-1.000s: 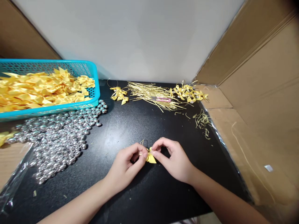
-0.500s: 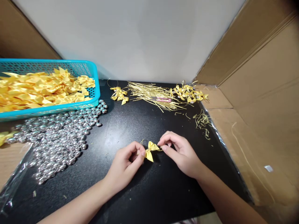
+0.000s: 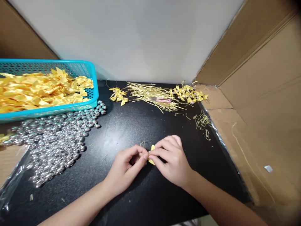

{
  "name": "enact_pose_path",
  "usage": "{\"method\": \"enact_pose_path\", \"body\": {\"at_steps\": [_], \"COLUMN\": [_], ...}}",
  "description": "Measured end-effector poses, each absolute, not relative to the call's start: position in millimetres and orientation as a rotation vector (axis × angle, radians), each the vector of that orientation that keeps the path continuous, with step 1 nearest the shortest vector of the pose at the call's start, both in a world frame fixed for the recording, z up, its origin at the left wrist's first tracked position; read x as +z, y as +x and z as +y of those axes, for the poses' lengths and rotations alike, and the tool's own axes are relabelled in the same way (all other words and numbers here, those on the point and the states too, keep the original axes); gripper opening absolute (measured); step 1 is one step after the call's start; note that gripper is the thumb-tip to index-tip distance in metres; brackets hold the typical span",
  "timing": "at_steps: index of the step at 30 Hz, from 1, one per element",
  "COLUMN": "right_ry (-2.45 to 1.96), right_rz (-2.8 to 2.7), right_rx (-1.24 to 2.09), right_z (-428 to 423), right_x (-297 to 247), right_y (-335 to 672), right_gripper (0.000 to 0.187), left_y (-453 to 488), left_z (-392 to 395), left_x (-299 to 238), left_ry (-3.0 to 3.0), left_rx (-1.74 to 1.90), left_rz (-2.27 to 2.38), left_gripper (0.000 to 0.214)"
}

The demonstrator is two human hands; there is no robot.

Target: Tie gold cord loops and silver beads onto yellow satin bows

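Observation:
A yellow ribbon bow [image 3: 151, 161] is between my two hands, low over the black tabletop, mostly covered by the fingers. My left hand [image 3: 130, 164] pinches at the bow's left side, where a thin gold cord [image 3: 142, 144] pokes up. From the right, my right hand [image 3: 170, 160] covers much of the bow, thumb and index finger pinched together at its middle, close to the left fingertips. What exactly lies between the right fingertips is hidden.
A blue basket [image 3: 95, 91] of yellow bows stands at the left, with many silver beads [image 3: 56, 141] in front. Cut gold cords [image 3: 150, 92], a pink-handled tool [image 3: 163, 100] and beaded bows [image 3: 188, 93] lie at the back. Cord scraps [image 3: 201, 121] lie right; cardboard walls flank the table.
My right hand has moved left from the bow's right side onto its middle, now covering most of it. My left hand keeps its pinch in nearly the same place.

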State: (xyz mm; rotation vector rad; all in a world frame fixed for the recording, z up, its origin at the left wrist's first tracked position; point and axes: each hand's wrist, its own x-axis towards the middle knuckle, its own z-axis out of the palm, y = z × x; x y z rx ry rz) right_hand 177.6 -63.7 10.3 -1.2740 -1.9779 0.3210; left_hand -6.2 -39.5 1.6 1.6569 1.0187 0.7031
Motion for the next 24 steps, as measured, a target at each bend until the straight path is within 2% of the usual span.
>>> {"method": "enact_pose_path", "body": {"at_steps": [6,15,24], "right_ry": [-1.315,-1.251,-1.104], "right_rz": [-1.915,-1.598,-1.399], "right_rx": [0.5,1.219,1.486], "right_z": [-62.0,-54.6,-50.7], "right_x": [13.9,25.8,28.5], "right_y": [177.9,184.7,190.8], "right_gripper": [0.014,0.016,0.02], "left_y": [-6.2,-5.7,-4.5], "left_z": [-39.4,-38.5,-39.0], "left_x": [2.5,2.6,3.0], "left_ry": [1.677,1.736,1.675], "left_rx": [0.697,0.703,0.699], "left_rz": [1.051,1.052,1.09], "left_gripper": [0.023,0.021,0.025]}}
